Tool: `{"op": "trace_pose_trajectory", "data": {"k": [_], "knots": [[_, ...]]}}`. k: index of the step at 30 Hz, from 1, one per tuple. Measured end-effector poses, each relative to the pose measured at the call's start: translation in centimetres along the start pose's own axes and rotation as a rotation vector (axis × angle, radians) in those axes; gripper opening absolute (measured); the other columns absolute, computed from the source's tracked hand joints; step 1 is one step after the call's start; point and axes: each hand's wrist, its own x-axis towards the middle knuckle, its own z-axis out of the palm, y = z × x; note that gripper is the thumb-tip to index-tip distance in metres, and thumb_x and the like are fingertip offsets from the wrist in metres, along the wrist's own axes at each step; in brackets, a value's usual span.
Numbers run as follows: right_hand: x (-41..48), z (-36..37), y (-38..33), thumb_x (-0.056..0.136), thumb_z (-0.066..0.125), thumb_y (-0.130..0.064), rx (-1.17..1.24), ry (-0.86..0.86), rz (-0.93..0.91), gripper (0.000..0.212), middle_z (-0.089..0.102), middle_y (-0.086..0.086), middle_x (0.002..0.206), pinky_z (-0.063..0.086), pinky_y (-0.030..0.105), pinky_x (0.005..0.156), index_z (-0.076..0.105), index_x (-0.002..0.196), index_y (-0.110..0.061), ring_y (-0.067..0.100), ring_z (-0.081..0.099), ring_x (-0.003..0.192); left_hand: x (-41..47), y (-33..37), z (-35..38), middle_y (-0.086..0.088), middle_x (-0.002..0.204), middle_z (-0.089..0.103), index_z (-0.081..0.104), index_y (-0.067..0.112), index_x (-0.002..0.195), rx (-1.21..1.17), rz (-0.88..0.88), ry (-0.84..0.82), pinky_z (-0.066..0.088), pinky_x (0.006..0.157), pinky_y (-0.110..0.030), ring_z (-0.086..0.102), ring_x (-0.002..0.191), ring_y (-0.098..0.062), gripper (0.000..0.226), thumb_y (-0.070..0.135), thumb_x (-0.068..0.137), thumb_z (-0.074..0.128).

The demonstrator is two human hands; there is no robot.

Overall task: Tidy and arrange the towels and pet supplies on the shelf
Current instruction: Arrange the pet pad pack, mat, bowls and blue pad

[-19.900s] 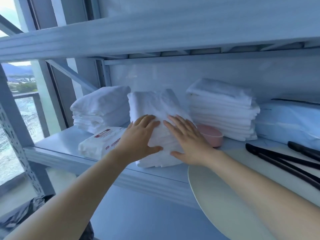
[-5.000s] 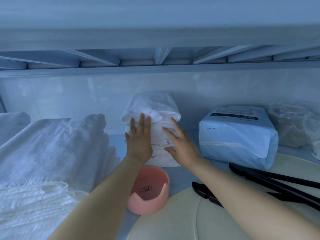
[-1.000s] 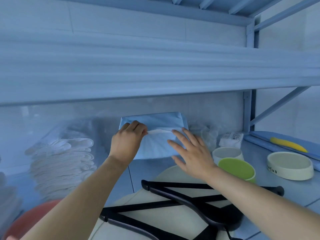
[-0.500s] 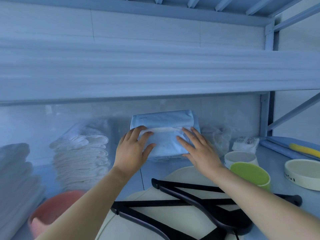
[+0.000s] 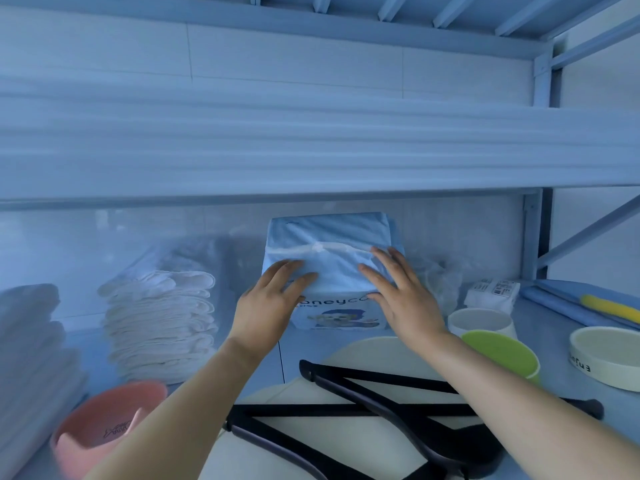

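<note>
A light blue pet-supply package [image 5: 329, 233] stands upright at the back of the shelf, its printed label facing me. My left hand [image 5: 266, 303] presses flat on its left front, and my right hand [image 5: 401, 292] does the same on its right front. Both hands have the fingers spread, holding the package between them. A stack of folded white towels [image 5: 159, 320] stands to the left of the package. A second white towel stack [image 5: 27, 341] is at the far left edge.
A pink bowl [image 5: 104, 431] sits front left. Black hangers [image 5: 381, 410] lie on a round cream tray [image 5: 346, 448] under my arms. To the right are a green bowl [image 5: 498, 351], a cream bowl [image 5: 606, 358], a small white pack [image 5: 491, 292] and a yellow stick [image 5: 609, 308]. The upper shelf beam [image 5: 311, 150] hangs low.
The package has tipped more upright, so its printed label now shows below my hands. Both hands have slid down its front. The view has shifted slightly.
</note>
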Motion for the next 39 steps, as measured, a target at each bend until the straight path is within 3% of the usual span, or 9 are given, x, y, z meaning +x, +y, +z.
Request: {"op": "trace_pose_trajectory", "data": {"k": [4, 10, 16, 22, 28, 32, 34, 37, 39], "knots": [[1.9, -1.2, 0.5, 0.072, 0.08, -0.013, -0.014, 0.105, 0.011, 0.054, 0.04, 0.0, 0.135, 0.057, 0.04, 0.064, 0.052, 0.117, -0.023, 0.024, 0.043, 0.119, 1.9, -0.2, -0.2, 0.002, 0.115, 0.064, 0.066, 0.025, 0.109, -0.039, -0.01, 0.086, 0.054, 0.05, -0.03, 0.05, 0.112, -0.015, 0.04, 0.01, 0.075, 0.076], [2.1, -0.4, 0.1, 0.051, 0.079, 0.005, -0.251, 0.085, -0.116, 0.076, 0.043, 0.003, 0.128, 0.042, 0.052, 0.092, 0.055, 0.118, -0.024, 0.026, 0.044, 0.114, 3.2, 0.0, 1.6, -0.003, 0.116, 0.064, 0.062, 0.019, 0.114, 0.007, -0.081, 0.102, 0.052, 0.087, -0.045, 0.057, 0.11, -0.027, 0.055, -0.006, 0.067, 0.075], [2.3, 1.0, -0.4, 0.052, 0.076, 0.002, -0.219, -0.1, -0.049, 0.076, 0.051, 0.011, 0.134, 0.047, 0.042, 0.093, 0.058, 0.124, -0.015, 0.03, 0.042, 0.124, 4.9, 0.6, 2.5, -0.006, 0.126, 0.058, 0.053, 0.015, 0.125, 0.087, -0.133, -0.018, 0.046, 0.091, -0.051, 0.055, 0.118, -0.029, 0.074, -0.005, 0.059, 0.08], [2.2, 2.0, -0.6, 0.059, 0.074, -0.003, -0.152, -0.193, 0.042, 0.087, 0.027, 0.008, 0.15, 0.044, 0.042, 0.098, 0.041, 0.139, -0.02, 0.031, 0.024, 0.139, 3.6, 1.3, 3.8, -0.009, 0.149, 0.034, 0.021, 0.009, 0.145, 0.165, -0.112, -0.156, 0.036, 0.102, -0.048, 0.036, 0.135, -0.029, 0.106, 0.014, 0.059, 0.083], [2.8, 3.1, 0.3, 0.066, 0.067, 0.002, -0.087, -0.318, 0.075, 0.097, -0.001, 0.004, 0.155, 0.038, 0.048, 0.105, 0.021, 0.147, -0.023, 0.033, 0.003, 0.144, 5.0, 1.0, 4.3, -0.006, 0.156, 0.012, 0.0, 0.015, 0.149, 0.047, -0.142, -0.26, 0.024, 0.112, -0.045, 0.009, 0.144, -0.028, 0.099, 0.015, 0.077, 0.069], [3.7, 3.7, 1.2, 0.061, 0.067, 0.01, -0.047, -0.351, 0.111, 0.1, 0.0, 0.0, 0.153, 0.057, 0.032, 0.072, 0.026, 0.146, -0.023, 0.032, 0.008, 0.144, 5.8, 1.1, 4.5, 0.0, 0.156, -0.015, -0.022, 0.018, 0.142, -0.004, -0.154, -0.347, 0.017, 0.118, -0.038, -0.016, 0.143, -0.021, 0.095, 0.026, 0.089, 0.056], [3.7, 4.0, 1.6, 0.063, 0.067, 0.009, -0.031, -0.366, 0.11, 0.099, -0.003, -0.003, 0.153, 0.056, 0.03, 0.067, 0.024, 0.146, -0.024, 0.03, 0.004, 0.145, 5.6, 1.3, 4.9, 0.0, 0.154, -0.021, -0.024, 0.02, 0.14, 0.005, -0.136, -0.339, 0.014, 0.118, -0.04, -0.019, 0.142, -0.021, 0.096, 0.029, 0.088, 0.056], [3.4, 4.1, 2.3, 0.068, 0.065, 0.006, -0.026, -0.373, 0.092, 0.098, -0.008, -0.004, 0.154, 0.052, 0.032, 0.082, 0.018, 0.148, -0.025, 0.028, -0.004, 0.145, 4.8, 1.4, 6.1, -0.001, 0.152, -0.026, -0.016, 0.019, 0.146, 0.035, -0.116, -0.314, 0.011, 0.116, -0.046, -0.022, 0.141, -0.024, 0.098, 0.025, 0.085, 0.06], [3.3, 4.1, 2.7, 0.069, 0.066, 0.004, -0.028, -0.374, 0.08, 0.098, -0.009, -0.002, 0.155, 0.043, 0.037, 0.098, 0.016, 0.148, -0.025, 0.028, -0.005, 0.145, 4.3, 1.6, 6.8, -0.004, 0.155, -0.016, -0.003, 0.019, 0.148, 0.064, -0.103, -0.261, 0.018, 0.112, -0.049, -0.014, 0.142, -0.028, 0.098, 0.02, 0.079, 0.066]]}}
